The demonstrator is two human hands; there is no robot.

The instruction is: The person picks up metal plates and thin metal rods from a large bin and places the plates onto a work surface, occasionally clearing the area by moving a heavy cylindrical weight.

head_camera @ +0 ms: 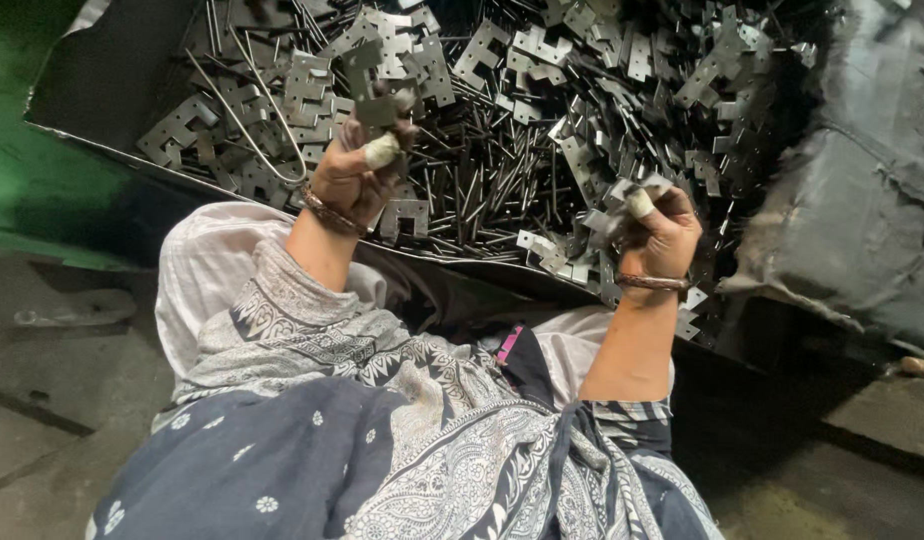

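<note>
- Left hand (357, 175) closed around a stamped metal hinge plate (367, 85), raised clear of the heap, bandaged fingertip up.
- Right hand (662, 230) fisted on a bunch of hinge plates (607, 215), low at the heap's near edge.
- Loose plates and pins (502, 160) fill the dark tray (102, 90) beyond both hands.

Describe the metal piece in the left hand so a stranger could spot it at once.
Start at the big heap of grey metal plates and pins filling the upper picture. At its near-left edge the left hand holds up a notched flat plate; unlike the rest, it stands lifted above the heap.
</note>
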